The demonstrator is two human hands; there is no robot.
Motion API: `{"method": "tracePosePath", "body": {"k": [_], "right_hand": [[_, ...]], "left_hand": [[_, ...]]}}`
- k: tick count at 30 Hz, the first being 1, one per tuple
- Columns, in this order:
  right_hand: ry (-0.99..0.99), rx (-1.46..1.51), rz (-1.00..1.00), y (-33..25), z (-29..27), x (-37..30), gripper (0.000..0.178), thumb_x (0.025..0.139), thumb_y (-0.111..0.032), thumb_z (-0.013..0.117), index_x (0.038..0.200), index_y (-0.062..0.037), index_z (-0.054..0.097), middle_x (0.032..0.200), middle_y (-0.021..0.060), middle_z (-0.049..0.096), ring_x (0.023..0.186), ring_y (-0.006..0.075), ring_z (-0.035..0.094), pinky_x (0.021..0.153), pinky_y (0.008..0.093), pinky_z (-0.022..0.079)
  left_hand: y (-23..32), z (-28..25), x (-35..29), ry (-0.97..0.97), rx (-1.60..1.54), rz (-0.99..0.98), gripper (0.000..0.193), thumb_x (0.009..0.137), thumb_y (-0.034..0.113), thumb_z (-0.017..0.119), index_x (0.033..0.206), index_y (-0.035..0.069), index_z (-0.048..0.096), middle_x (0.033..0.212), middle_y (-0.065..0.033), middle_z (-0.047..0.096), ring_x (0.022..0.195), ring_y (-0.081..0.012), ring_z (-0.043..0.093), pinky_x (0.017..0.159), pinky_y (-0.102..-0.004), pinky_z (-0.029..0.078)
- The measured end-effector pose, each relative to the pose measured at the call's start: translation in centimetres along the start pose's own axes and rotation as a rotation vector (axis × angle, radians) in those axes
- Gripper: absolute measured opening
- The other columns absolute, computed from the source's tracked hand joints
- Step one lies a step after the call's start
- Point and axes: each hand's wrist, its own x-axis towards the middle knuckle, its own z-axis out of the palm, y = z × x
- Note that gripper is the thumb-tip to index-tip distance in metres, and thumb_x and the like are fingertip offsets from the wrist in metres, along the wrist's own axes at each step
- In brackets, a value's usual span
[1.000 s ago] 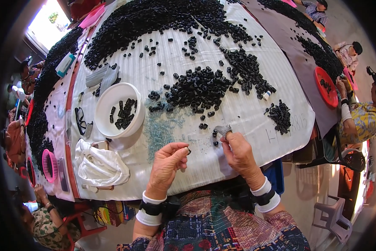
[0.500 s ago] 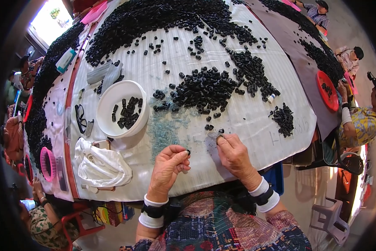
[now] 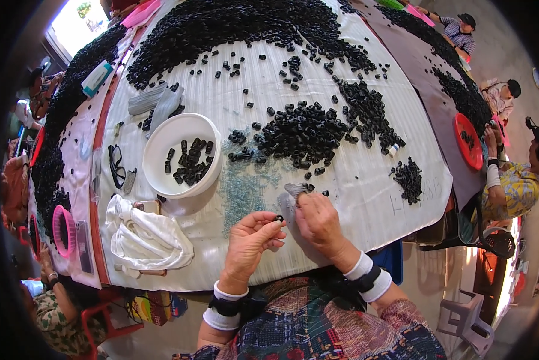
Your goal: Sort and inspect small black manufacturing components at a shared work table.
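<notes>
My left hand (image 3: 254, 243) pinches a small black ring-shaped piece (image 3: 279, 218) between thumb and forefinger, over the near part of the white-covered table. Close on its right, my right hand (image 3: 322, 223) has its fingers closed on a crumpled grey scrap (image 3: 294, 190), which looks like cloth; whether a black piece is in that grip too is hidden. Just beyond both hands lies a pile of short black tubular pieces (image 3: 302, 133), with small clear bluish bits (image 3: 242, 189) spread to its left. A white bowl (image 3: 151, 177) holds several black pieces.
Left of my hands are a white cloth (image 3: 161, 246), eyeglasses (image 3: 115, 165) and grey fabric (image 3: 146, 102). A heap of thin black pieces (image 3: 408, 181) lies right, and a large black mass (image 3: 233, 27) covers the far side. Other people sit at neighbouring tables, near a red tray (image 3: 458, 135).
My right hand has come leftward, nearer to my left hand, still gripping the grey scrap. My left hand keeps its pinch on the black ring. The whole view has shifted slightly.
</notes>
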Motion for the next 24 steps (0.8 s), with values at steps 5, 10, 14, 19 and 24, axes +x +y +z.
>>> {"method": "tracePosePath", "body": {"k": [5, 10, 14, 19, 24], "right_hand": [[-0.007, 0.183, 0.022, -1.5, -3.2, 0.2, 0.034, 0.068, 0.002, 0.062, 0.101, 0.0014, 0.054, 0.087, 0.0162, 0.055, 0.077, 0.0333, 0.056, 0.066, 0.0399, 0.047], [-0.109, 0.205, -0.064, -1.9, -5.0, 0.7, 0.035, 0.068, 0.002, 0.061, 0.103, 0.0024, 0.053, 0.087, 0.0163, 0.055, 0.079, 0.0333, 0.056, 0.069, 0.0391, 0.048], [-0.161, 0.106, -0.066, -1.8, -5.5, 0.5, 0.033, 0.070, 0.001, 0.059, 0.102, 0.0027, 0.053, 0.087, 0.0160, 0.055, 0.080, 0.0323, 0.056, 0.070, 0.0377, 0.048], [-0.201, 0.097, -0.093, -1.3, -5.6, -0.2, 0.033, 0.070, 0.001, 0.059, 0.102, 0.0033, 0.053, 0.088, 0.0161, 0.056, 0.080, 0.0321, 0.057, 0.069, 0.0376, 0.048], [-0.110, 0.387, 0.100, -0.9, -5.6, -0.8, 0.031, 0.074, 0.006, 0.058, 0.105, 0.0030, 0.052, 0.085, 0.0162, 0.058, 0.077, 0.0307, 0.060, 0.066, 0.0358, 0.050]], "left_hand": [[0.0, 1.1, 0.0, 0.015, 0.201, 0.084, 0.017, 0.082, 0.003, 0.065, 0.097, -0.001, 0.061, 0.087, -0.0085, 0.066, 0.073, -0.0131, 0.065, 0.060, -0.0213, 0.052], [-0.3, 2.7, 0.1, 0.005, 0.321, 0.174, 0.017, 0.080, -0.001, 0.065, 0.096, -0.003, 0.061, 0.084, -0.0091, 0.066, 0.072, -0.0132, 0.064, 0.063, -0.0215, 0.052], [-1.3, 2.8, 0.2, -0.014, 0.427, 0.241, 0.017, 0.081, -0.001, 0.065, 0.097, -0.006, 0.061, 0.087, -0.0072, 0.066, 0.080, -0.0111, 0.064, 0.070, -0.0218, 0.052], [-1.2, 3.7, 0.0, -0.002, 0.683, 0.333, 0.016, 0.080, -0.001, 0.065, 0.095, -0.007, 0.062, 0.087, -0.0075, 0.066, 0.081, -0.0100, 0.063, 0.072, -0.0216, 0.051], [-1.4, 3.4, 0.1, -0.088, 0.433, 0.125, 0.020, 0.081, 0.001, 0.066, 0.098, -0.006, 0.061, 0.086, -0.0091, 0.066, 0.078, -0.0112, 0.064, 0.067, -0.0209, 0.052]]}}
